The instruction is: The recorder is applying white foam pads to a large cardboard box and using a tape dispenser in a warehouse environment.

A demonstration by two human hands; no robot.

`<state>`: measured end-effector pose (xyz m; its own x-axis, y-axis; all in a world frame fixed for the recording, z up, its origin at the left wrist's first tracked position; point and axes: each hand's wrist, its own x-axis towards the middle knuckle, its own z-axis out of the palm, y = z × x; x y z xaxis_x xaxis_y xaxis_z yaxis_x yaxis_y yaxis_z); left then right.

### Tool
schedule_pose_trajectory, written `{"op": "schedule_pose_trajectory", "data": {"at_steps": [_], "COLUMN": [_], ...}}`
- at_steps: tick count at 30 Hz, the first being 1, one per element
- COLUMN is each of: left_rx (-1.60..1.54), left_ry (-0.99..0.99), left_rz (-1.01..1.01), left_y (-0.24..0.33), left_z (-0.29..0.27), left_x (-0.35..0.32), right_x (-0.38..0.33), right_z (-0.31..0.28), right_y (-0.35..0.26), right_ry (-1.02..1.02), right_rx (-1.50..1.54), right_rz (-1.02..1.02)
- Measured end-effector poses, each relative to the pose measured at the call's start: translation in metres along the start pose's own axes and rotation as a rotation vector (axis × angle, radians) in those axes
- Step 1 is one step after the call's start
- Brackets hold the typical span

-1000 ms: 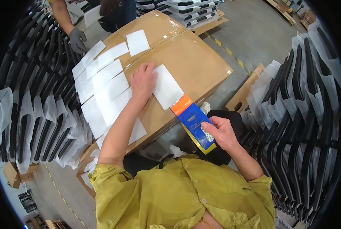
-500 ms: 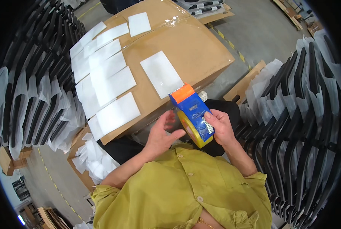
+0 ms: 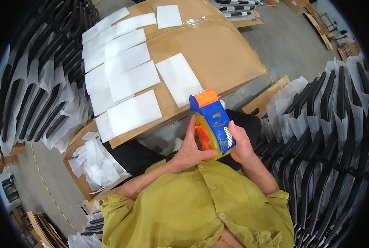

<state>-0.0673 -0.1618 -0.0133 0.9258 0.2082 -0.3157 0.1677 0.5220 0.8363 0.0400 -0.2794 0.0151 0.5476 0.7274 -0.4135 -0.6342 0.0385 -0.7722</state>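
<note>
Where 2 half-curled hands [image 3: 188, 151] [image 3: 242, 144] grip, tape dispenser [image 3: 217, 122]

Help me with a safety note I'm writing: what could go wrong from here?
The left hand is at the side of the blue tape dispenser, so its fingers could slip toward the toothed-looking edge. One white sheet lies close to the cardboard box's near edge and might be knocked off.

Glossy plastic dispenser [image 3: 214, 117], smooth cardboard box [image 3: 215, 53]
</note>
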Motion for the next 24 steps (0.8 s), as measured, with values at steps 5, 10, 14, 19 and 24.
{"op": "schedule_pose_trajectory", "data": {"at_steps": [5, 10, 14, 19, 24], "left_rx": [-0.013, 0.002, 0.55, 1.116, 1.477], "left_ry": [0.072, 0.109, 0.051, 0.377, 0.252], "left_rz": [0.048, 0.052, 0.057, 0.431, 0.908], "left_y": [-0.003, -0.004, 0.015, 0.1, 0.113], "left_z": [-0.003, -0.003, -0.017, -0.05, -0.082], "left_x": [-0.001, -0.001, -0.01, -0.011, 0.07], "right_x": [0.005, 0.007, 0.005, 0.003, 0.003], "right_z": [0.001, 0.012, 0.011, 0.003, 0.001], "right_y": [-0.012, -0.017, -0.012, -0.013, -0.011], "right_ry": [-0.194, -0.197, -0.189, -0.215, -0.202], "right_rx": [0.014, -0.143, -0.198, -0.187, -0.196], "right_rz": [0.186, 0.263, 0.216, 0.152, 0.146]}}
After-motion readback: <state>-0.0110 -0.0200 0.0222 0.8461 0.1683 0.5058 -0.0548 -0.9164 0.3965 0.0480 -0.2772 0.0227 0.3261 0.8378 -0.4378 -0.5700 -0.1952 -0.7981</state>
